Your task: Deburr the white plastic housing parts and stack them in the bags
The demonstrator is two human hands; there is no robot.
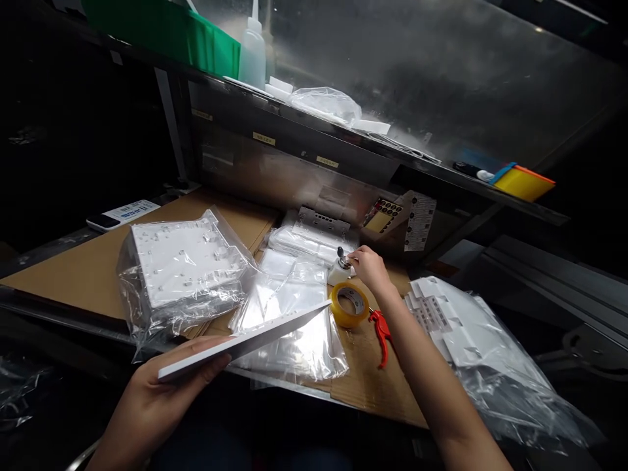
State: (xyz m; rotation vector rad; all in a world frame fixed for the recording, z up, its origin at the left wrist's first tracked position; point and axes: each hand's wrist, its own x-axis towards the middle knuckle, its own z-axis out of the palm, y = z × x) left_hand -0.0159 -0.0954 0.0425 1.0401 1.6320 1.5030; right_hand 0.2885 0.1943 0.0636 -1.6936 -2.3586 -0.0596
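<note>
My left hand (169, 383) grips the near end of a flat white plastic panel (245, 341), its thumb below and fingers behind. The panel is tilted, its far end raised over a stack of clear plastic bags (289, 294). At the back, my right hand (367, 265) has its fingers pinched together at the top of a small white bottle (338, 271) with a metal cap and dark flipped-up lid. Whatever the fingertips pinch there is too small to make out. A roll of yellow tape (349, 306) and a red-handled tool (381, 337) lie beside my right forearm.
Bagged white plastic panels (171, 261) sit at left, and another bag of white parts (471, 333) at right. Cardboard (63, 278) covers the bench. Above runs a shelf with a green bin (167, 39), a squeeze bottle (252, 55) and a yellow box (524, 183).
</note>
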